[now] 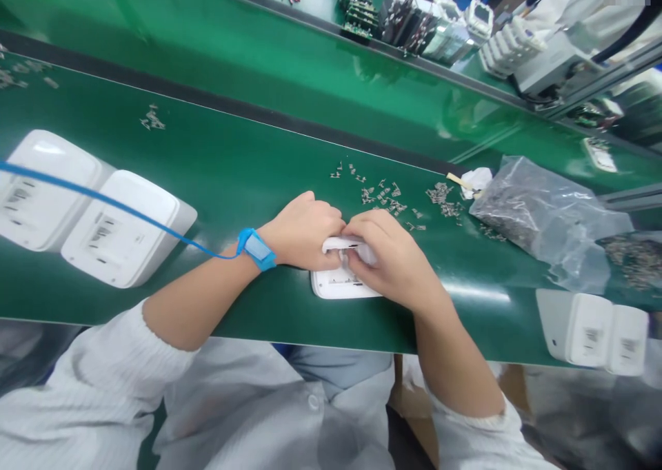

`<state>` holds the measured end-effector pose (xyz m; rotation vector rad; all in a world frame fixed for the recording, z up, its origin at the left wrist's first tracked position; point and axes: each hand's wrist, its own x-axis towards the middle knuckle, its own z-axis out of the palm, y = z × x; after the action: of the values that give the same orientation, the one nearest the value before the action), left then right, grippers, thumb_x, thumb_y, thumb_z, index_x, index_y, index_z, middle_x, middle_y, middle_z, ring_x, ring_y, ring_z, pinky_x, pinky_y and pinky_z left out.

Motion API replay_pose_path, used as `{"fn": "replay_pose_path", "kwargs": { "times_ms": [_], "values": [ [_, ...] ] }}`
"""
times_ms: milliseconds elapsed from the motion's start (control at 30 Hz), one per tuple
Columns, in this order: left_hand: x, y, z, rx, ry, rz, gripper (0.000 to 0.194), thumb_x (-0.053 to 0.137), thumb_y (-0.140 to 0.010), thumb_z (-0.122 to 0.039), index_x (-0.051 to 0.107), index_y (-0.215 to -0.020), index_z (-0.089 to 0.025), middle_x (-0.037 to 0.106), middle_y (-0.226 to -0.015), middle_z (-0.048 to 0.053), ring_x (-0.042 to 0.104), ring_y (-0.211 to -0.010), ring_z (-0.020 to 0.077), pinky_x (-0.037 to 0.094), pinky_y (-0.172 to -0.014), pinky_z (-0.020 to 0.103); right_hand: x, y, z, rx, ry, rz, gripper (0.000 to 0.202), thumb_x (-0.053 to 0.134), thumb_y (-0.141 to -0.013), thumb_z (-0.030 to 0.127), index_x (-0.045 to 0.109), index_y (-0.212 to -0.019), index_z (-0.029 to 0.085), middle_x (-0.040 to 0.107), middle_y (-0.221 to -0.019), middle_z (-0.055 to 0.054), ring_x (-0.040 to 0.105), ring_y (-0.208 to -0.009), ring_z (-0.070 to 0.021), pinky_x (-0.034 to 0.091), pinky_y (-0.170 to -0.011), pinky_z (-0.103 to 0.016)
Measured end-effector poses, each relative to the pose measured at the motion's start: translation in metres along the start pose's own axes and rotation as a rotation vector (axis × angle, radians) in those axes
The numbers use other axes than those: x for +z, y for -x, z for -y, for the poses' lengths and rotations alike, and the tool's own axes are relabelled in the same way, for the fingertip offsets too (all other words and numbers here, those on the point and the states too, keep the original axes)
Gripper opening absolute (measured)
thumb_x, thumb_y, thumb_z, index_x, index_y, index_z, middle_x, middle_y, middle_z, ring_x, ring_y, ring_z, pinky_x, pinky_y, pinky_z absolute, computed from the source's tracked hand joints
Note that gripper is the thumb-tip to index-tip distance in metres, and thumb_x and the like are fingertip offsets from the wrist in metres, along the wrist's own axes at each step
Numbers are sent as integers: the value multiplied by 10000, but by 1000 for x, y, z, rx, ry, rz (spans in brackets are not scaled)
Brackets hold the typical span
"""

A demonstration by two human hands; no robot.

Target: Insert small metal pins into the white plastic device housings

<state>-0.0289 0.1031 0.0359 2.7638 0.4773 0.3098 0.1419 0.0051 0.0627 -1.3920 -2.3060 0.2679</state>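
Observation:
Both of my hands meet over the middle of the green bench. My left hand [305,230], with a blue wrist strap [257,249] on its wrist, is closed on the left end of a white plastic housing [338,244] that is held tilted. My right hand [390,256] grips the same housing from the right, thumb and fingers bent round it. Directly beneath lies another white plastic housing [341,290] flat on the bench, partly covered by my hands. Whatever small part may be between my fingertips is hidden.
Small metal clips [385,196] lie scattered beyond my hands. A clear plastic bag of clips [522,208] is at the right. Stacks of white housings stand at left [127,229] and right [592,332]. A blue cord [129,211] runs leftward. Circuit boards [358,12] sit across the green barrier.

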Motion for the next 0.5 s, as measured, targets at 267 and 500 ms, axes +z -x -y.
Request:
{"fn": "replay_pose_path", "kwargs": {
  "times_ms": [267,500],
  "values": [
    [5,1,2,41,-8,-83,205,573,-727,-383,607,-672,-189,594,-680,22,562,-665,176,242,-632,355,-16,1,3,21,-181,81,107,578,-875,127,640,-929,197,615,-1067,-90,566,-979,-224,479,-852,-380],
    [9,1,3,139,20,-120,170,563,-717,-352,573,-648,-197,520,-630,1,512,-651,162,223,-646,356,-35,11,5,-22,-215,329,187,550,-933,135,721,-889,196,584,-1235,-108,524,-1104,-252,450,-913,-414]
  ]
}}
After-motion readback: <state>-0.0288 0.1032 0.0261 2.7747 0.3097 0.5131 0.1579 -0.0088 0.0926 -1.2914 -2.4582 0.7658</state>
